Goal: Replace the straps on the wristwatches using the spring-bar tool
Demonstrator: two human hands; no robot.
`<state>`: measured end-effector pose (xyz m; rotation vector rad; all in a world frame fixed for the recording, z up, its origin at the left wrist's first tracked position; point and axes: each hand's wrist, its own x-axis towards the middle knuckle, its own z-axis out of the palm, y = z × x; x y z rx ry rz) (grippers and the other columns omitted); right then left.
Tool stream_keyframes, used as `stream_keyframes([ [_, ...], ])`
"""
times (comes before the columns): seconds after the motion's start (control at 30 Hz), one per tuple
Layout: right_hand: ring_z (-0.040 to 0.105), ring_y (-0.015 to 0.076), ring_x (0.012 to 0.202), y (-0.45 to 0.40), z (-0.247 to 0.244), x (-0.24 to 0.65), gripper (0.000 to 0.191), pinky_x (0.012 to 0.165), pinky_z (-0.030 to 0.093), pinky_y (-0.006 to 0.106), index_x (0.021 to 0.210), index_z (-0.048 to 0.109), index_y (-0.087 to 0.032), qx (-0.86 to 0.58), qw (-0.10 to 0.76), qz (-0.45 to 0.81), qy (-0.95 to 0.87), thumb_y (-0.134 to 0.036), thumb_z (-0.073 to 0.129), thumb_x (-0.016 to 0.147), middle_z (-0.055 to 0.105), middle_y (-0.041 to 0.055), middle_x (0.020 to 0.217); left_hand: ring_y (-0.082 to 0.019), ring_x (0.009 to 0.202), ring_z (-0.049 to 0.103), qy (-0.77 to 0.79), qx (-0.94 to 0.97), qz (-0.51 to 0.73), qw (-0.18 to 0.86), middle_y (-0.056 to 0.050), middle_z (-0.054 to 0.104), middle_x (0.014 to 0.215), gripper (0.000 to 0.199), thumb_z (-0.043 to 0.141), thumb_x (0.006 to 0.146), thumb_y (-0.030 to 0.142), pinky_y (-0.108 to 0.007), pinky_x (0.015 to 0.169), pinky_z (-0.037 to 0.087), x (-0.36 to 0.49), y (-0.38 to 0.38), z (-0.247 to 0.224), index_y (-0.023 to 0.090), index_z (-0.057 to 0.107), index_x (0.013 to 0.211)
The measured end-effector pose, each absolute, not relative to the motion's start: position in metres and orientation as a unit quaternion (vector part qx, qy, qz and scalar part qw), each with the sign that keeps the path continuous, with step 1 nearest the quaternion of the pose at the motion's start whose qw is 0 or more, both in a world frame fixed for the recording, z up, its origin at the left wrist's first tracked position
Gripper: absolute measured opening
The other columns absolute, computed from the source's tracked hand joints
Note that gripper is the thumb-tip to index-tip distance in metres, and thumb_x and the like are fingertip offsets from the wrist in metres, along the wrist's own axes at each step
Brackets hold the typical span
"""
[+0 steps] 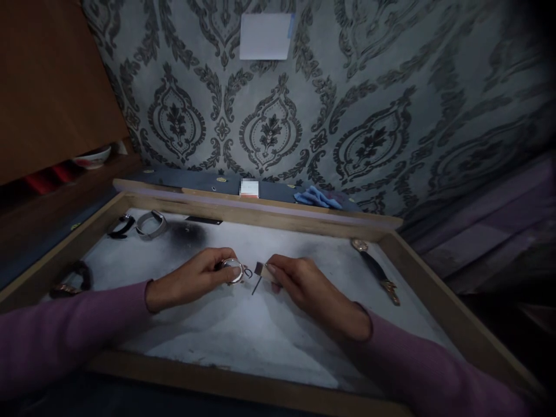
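Over the middle of a wood-framed white tray (260,341), my left hand (200,278) is closed on a round watch case (233,270), its thumb on the face. A small dark ring (248,273) shows at the case's right side. Just to the right, my right hand (295,278) pinches a small pale piece (266,272) with a dark end, apart from the watch case. A thin dark rod (256,285) slants below that piece; whether my fingers hold it too is unclear.
Watches lie at the tray's left, including a silver one (151,226). A dark-strapped watch (374,266) lies at the right. A black strip (203,220) is near the back edge. Beyond the rim are a blue cloth (318,197) and a small white box (249,189).
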<state>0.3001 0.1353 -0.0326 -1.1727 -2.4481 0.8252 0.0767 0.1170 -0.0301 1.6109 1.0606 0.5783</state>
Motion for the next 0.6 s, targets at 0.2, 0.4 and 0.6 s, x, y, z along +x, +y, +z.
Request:
stream_keyframes([
  [0.2,0.035,0.0088,0.046,0.138,-0.025,0.306,0.021,0.050,0.021,0.025,0.074,0.055,-0.016,-0.473,-0.048,0.129,-0.870,0.002,0.046,0.080,0.052,-0.0002,0.056,-0.011,0.057,0.036,0.442,0.688,0.240,0.523,0.005,0.041,0.062,0.034,0.053,0.086,0.051,-0.024,0.051,0.028,0.077,0.117,-0.031,0.017,0.055,0.078],
  [0.4,0.048,0.0108,0.054,0.137,-0.034,0.306,0.026,0.052,0.023,0.025,0.075,0.057,-0.015,-0.439,-0.021,0.106,-0.892,-0.002,0.041,0.090,0.063,0.0056,0.074,-0.011,0.060,0.037,0.440,0.694,0.231,0.520,0.004,0.044,0.064,0.033,0.052,0.088,0.049,-0.024,0.053,0.030,0.076,0.117,-0.031,0.017,0.056,0.080],
  [0.6,0.054,0.0138,0.059,0.133,-0.033,0.303,0.021,0.051,0.019,0.029,0.085,0.058,-0.014,-0.450,-0.088,0.044,-0.888,0.001,0.043,0.088,0.066,0.0076,0.082,-0.011,0.060,0.038,0.443,0.693,0.221,0.524,0.003,0.045,0.066,0.032,0.052,0.088,0.047,-0.023,0.054,0.030,0.077,0.117,-0.029,0.016,0.055,0.081],
])
